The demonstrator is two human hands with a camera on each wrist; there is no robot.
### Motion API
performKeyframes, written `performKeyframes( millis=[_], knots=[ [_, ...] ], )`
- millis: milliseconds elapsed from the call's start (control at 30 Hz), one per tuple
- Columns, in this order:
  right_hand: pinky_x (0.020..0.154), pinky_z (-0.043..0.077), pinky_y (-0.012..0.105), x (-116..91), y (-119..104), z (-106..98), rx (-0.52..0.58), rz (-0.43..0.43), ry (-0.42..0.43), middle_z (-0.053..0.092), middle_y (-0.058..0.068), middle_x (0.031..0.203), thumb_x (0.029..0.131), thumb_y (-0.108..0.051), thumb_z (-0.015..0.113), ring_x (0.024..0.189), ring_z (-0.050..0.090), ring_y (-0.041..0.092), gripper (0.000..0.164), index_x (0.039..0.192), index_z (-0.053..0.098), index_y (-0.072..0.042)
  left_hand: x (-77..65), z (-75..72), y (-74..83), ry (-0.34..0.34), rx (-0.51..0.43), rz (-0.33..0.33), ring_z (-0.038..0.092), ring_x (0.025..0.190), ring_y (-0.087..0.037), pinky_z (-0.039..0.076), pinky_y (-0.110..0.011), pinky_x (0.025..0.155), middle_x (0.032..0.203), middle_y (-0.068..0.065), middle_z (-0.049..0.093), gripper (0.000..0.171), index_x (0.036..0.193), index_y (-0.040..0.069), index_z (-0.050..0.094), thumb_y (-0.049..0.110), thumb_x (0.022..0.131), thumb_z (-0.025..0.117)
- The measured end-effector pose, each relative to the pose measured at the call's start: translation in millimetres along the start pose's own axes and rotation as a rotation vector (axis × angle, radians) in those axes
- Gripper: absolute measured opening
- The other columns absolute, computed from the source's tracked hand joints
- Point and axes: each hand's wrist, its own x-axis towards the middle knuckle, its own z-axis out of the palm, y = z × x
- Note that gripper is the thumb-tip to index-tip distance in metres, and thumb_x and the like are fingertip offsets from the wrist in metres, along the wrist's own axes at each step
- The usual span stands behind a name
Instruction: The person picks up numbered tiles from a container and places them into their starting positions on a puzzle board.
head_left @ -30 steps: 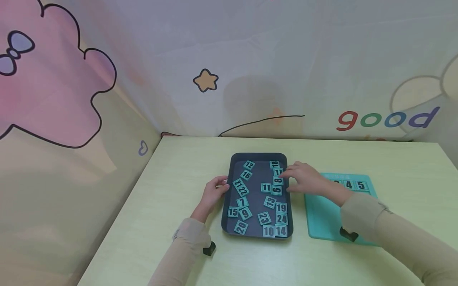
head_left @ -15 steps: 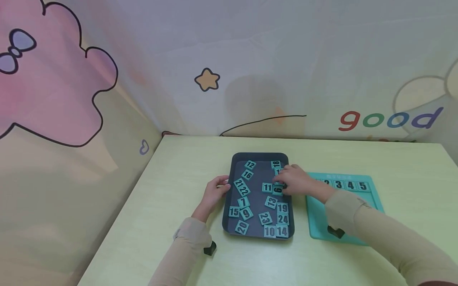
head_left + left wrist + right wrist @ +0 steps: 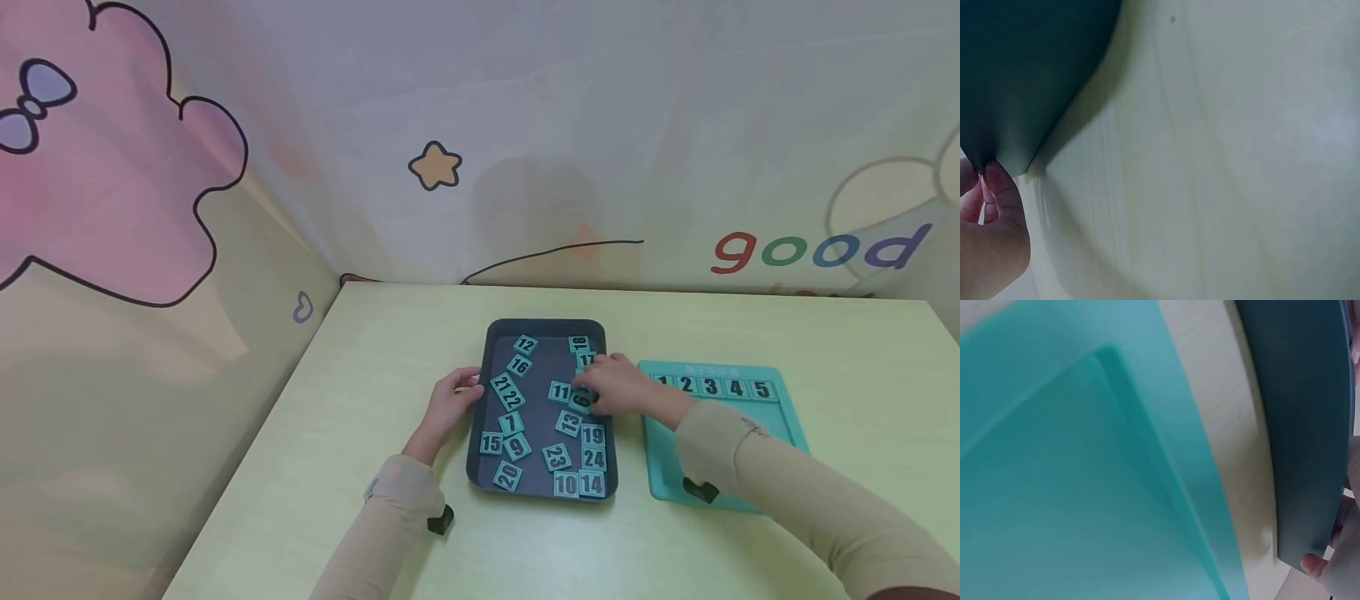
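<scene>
The person's left hand (image 3: 448, 404) pinches the left rim of a shallow dark grey rectangular tray (image 3: 543, 332), thumb and fingers meeting at its edge in the left wrist view. The right hand (image 3: 618, 385) reaches over the tray's right rim, fingers bent down onto a small square teal tile with a black number (image 3: 581, 402); the fingertips are partly hidden, so I cannot tell whether they pinch it or merely touch it. A tile marked 11 (image 3: 559, 392) lies just left of those fingers, and one marked 13 (image 3: 568, 423) lies on the near side.

The tray holds many similar tiles in two loose groups: 12, 16, 21, 22, 7, 15, 9 and 20 on the left; 18, 17, 19, 24, 23, 10 and 14 among those on the right. Several are turned askew.

Right of the tray, apart from it, lies a flat teal board with a recessed panel (image 3: 667, 467). A row of tiles numbered 1 to 5 (image 3: 711, 387) runs along its far edge, and the right beige sleeve (image 3: 810, 492) crosses above it. Both rest on a pale wood-grain tabletop (image 3: 360, 375). Behind stands a light printed backdrop (image 3: 337, 125) with an orange star (image 3: 435, 166) and the multicoloured word "good" (image 3: 817, 250).
</scene>
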Motion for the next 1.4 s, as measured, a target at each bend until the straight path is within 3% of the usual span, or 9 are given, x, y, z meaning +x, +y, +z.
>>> performKeyframes(
  millis=[400,767,1100,1400],
  knots=[
    [0.082,0.035,0.046,-1.6,-2.1,6.0,0.070,0.022,-0.013,0.047,-0.008,0.057,0.071,-0.020,0.070,0.069,0.039,0.013,0.032,0.102,0.065,-0.013,-1.3,-0.1,2.3,0.005,0.006,-0.016,0.053,0.089,-0.018,0.047,-0.030,0.080,0.106,-0.009,0.054,0.033,0.119,0.012,0.054,0.011,0.086,0.054],
    [0.082,0.035,0.045,-12.0,1.2,-7.7,0.083,0.014,0.112,0.053,-0.008,0.067,0.068,-0.027,0.072,0.072,0.041,0.013,0.030,0.093,0.066,-0.012,-1.6,0.5,1.1,-0.002,0.014,0.005,0.052,0.089,-0.017,0.046,-0.029,0.080,0.105,-0.008,0.053,0.033,0.120,0.011,0.053,0.011,0.087,0.053],
    [0.063,0.036,0.028,-33.5,16.0,-34.0,0.116,0.118,0.178,0.054,-0.003,0.069,0.065,-0.025,0.075,0.072,0.042,0.015,0.033,0.093,0.066,-0.009,-2.4,0.6,1.8,-0.005,0.012,0.007,0.051,0.089,-0.017,0.046,-0.029,0.081,0.105,-0.008,0.052,0.033,0.120,0.011,0.053,0.012,0.087,0.052],
    [0.059,0.038,0.026,-58.3,40.6,-36.5,0.131,0.197,0.159,0.056,0.000,0.070,0.067,-0.025,0.074,0.071,0.044,0.016,0.037,0.096,0.065,-0.005,-1.9,0.2,0.7,-0.010,0.013,0.005,0.051,0.091,-0.018,0.045,-0.029,0.082,0.105,-0.009,0.052,0.032,0.120,0.012,0.053,0.013,0.088,0.052]
  ],
)
